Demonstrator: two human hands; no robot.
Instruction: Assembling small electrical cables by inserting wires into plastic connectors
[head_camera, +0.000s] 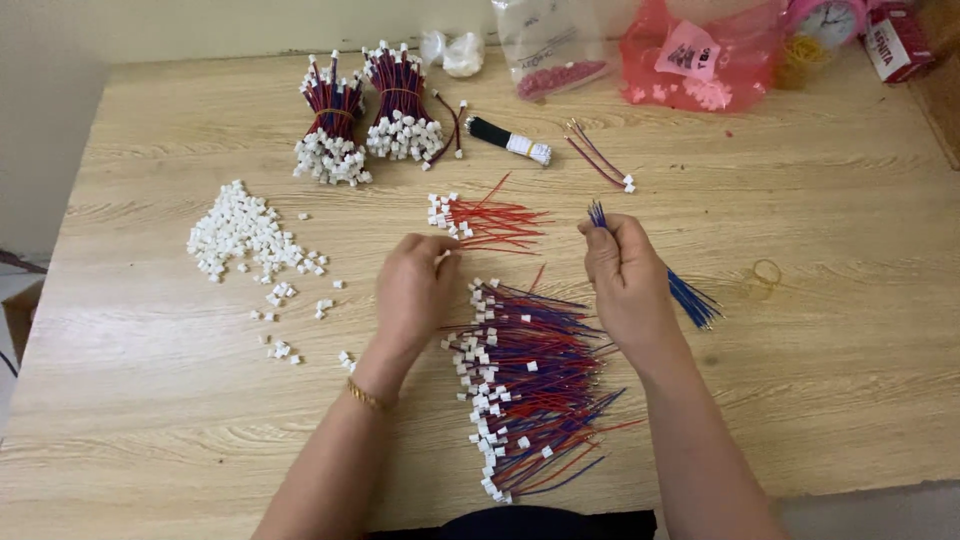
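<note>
My right hand (625, 280) is closed around a thin bunch of blue wires (690, 298), whose ends stick out above my fist and fan down to the right. My left hand (415, 290) pinches a small white connector (442, 258) at its fingertips, just below a small fan of red wires with white connectors (485, 222). Between my forearms lies a large pile of red and blue wires fitted with white connectors (525, 385).
A heap of loose white connectors (240, 232) spreads at the left. Two banded bundles of wired connectors (365, 115) stand at the back, beside a black roll (505, 138). Clear and pink plastic bags (690, 50) line the far edge. A rubber band (767, 271) lies right.
</note>
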